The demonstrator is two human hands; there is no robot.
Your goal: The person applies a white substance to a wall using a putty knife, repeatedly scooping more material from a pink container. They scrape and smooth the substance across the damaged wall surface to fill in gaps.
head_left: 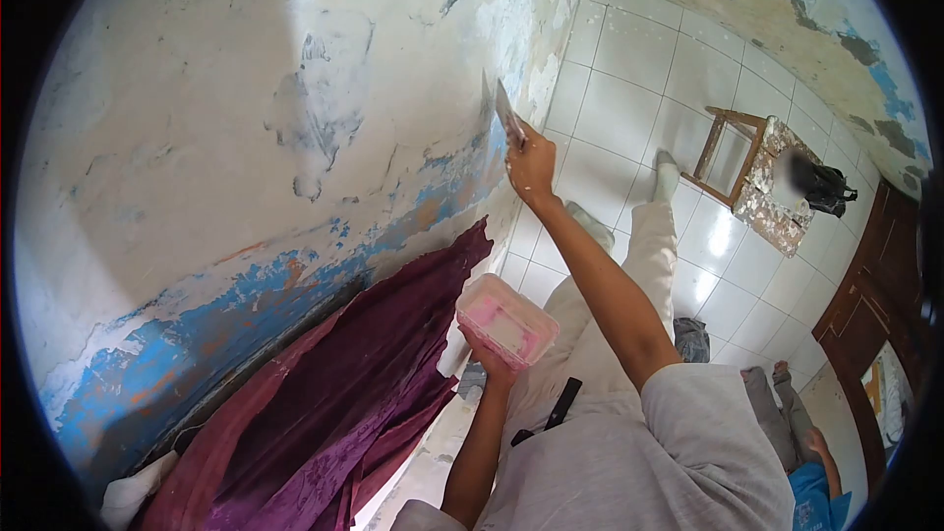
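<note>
My right hand (531, 165) is closed round the handle of a putty knife (508, 113), whose blade is close to the peeling wall (393, 49); whether it touches is not clear. Lower down, my left hand (488, 354) holds a pinkish plastic tub (508, 321) from below and the side. White and pink material lies inside the tub. White smears show on my right hand near the knife.
Purple cloth (344, 383) drapes along the wall's base at the lower left. A splattered wooden stool (772, 182) with a black bag (831, 187) stands on the white tiles (615, 103). Another person in blue (814, 497) is at the lower right, near a brown door (865, 285).
</note>
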